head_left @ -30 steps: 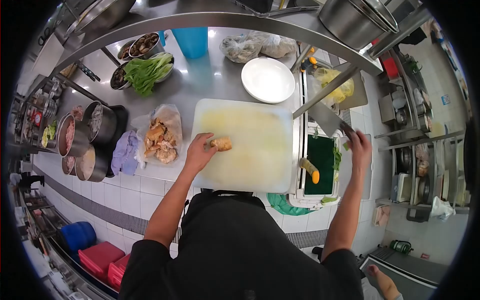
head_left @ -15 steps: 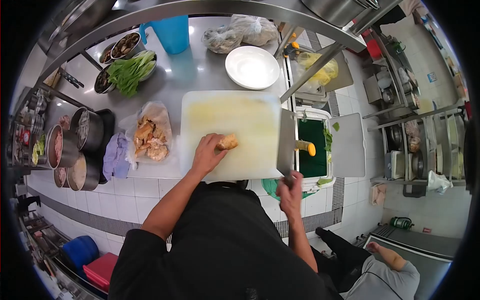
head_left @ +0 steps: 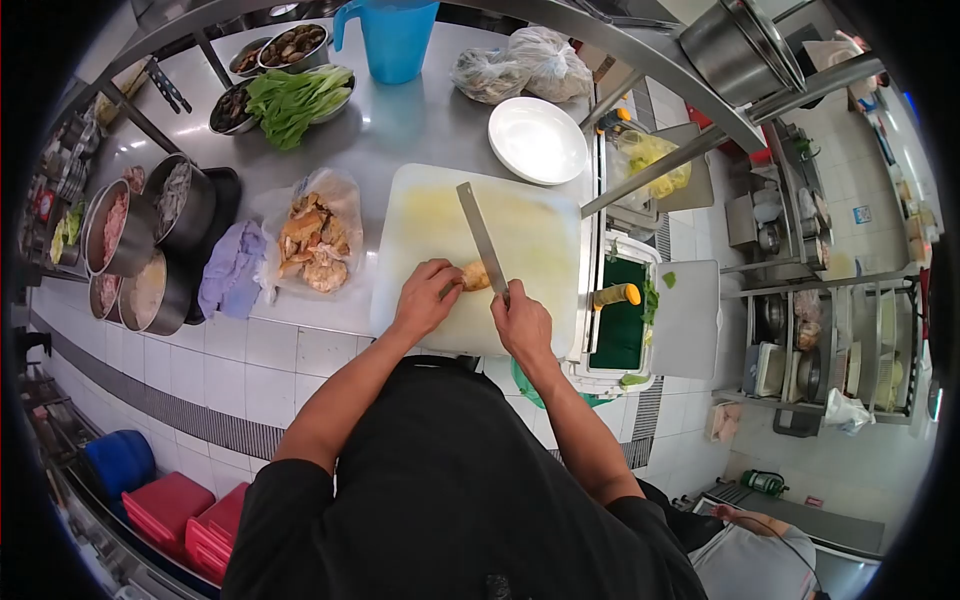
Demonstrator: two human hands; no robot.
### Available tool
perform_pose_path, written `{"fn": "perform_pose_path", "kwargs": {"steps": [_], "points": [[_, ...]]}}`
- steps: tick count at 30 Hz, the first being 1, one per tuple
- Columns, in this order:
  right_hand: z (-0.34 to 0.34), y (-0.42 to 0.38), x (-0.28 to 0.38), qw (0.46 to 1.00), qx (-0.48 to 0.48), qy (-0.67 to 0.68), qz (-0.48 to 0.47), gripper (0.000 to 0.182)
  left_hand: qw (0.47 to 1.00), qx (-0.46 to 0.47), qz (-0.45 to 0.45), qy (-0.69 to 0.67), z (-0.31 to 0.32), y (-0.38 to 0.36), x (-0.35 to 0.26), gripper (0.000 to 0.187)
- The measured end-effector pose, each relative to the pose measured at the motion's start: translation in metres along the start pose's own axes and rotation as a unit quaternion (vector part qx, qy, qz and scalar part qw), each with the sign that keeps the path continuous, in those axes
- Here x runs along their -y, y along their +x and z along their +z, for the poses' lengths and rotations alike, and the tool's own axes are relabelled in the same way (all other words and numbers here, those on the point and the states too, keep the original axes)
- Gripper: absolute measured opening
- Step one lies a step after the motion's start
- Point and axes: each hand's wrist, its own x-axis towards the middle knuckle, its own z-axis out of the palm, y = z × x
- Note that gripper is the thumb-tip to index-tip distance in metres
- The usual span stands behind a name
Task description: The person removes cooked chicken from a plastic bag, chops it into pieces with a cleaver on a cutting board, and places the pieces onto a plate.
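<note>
On the white cutting board point(head_left: 420, 215), its middle stained yellow, lies a golden-brown piece of food point(head_left: 474, 277). My left hand point(head_left: 427, 296) holds its left end with curled fingers. My right hand point(head_left: 523, 325) grips the handle of a cleaver point(head_left: 478, 232). The blade is seen nearly edge-on, pointing away from me, and crosses the right part of the food. Left of the board, an open plastic bag point(head_left: 345, 200) holds browned chunks point(head_left: 322, 235) of similar colour.
A white plate point(head_left: 538, 140) stands behind the board, near a blue jug point(head_left: 397, 40) and leafy greens point(head_left: 295, 105). Metal pots point(head_left: 160, 290) and a purple cloth point(head_left: 232, 268) are leftward. Rightward is a green-lined bin point(head_left: 620, 335). A shelf rail point(head_left: 640, 60) runs overhead. Another person point(head_left: 750, 550) is behind right.
My right hand has brought the cleaver from beyond the board's right edge leftward onto the food. My left hand stays on the food. The whole view has shifted slightly.
</note>
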Motion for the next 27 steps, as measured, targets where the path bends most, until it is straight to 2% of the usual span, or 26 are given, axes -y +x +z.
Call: {"fn": "perform_pose_path", "kwargs": {"steps": [2,5,7,9,11,12,15,20,22,23,25,27], "points": [[-0.002,0.001,0.000,1.000,0.005,-0.012,-0.005,0.022,1.000,0.002,0.006,0.001,0.000,0.002,0.000,0.021],[-0.030,0.000,0.022,0.999,-0.027,0.042,0.011,0.022,1.000,0.005,0.011,0.002,0.002,0.001,0.005,0.018],[-0.047,-0.001,0.036,0.983,-0.136,0.127,-0.012,0.023,1.000,0.004,0.019,0.011,0.004,0.001,0.006,0.016],[-0.038,0.003,0.031,0.976,-0.158,0.152,-0.019,0.022,1.000,0.002,0.021,0.004,0.005,0.001,0.005,0.017],[-0.018,0.008,0.018,0.999,-0.028,0.035,0.013,0.021,1.000,-0.002,0.023,-0.002,0.003,0.002,0.005,0.017],[-0.008,0.013,0.015,0.996,0.074,-0.042,0.029,0.020,1.000,-0.001,0.021,-0.001,0.003,0.002,0.004,0.017],[-0.001,0.016,0.006,0.996,0.077,-0.030,0.013,0.020,1.000,-0.002,0.020,0.003,0.004,0.006,0.006,0.017],[0.002,0.020,-0.012,0.994,0.104,-0.020,0.036,0.022,1.000,0.008,0.017,0.005,0.003,0.001,0.006,0.017],[0.001,0.023,-0.030,0.989,0.098,0.089,0.059,0.025,1.000,0.010,0.014,-0.003,0.005,0.001,0.007,0.016],[-0.002,0.023,-0.037,0.990,0.096,0.089,0.059,0.025,1.000,0.010,0.017,-0.004,0.006,0.001,0.008,0.016],[-0.012,0.023,-0.042,0.977,0.093,0.143,0.130,0.027,1.000,0.011,0.014,-0.002,0.005,0.001,0.008,0.016],[-0.018,0.018,-0.039,0.985,0.061,0.122,0.107,0.028,1.000,0.005,0.013,-0.004,0.005,0.001,0.008,0.016]]}}
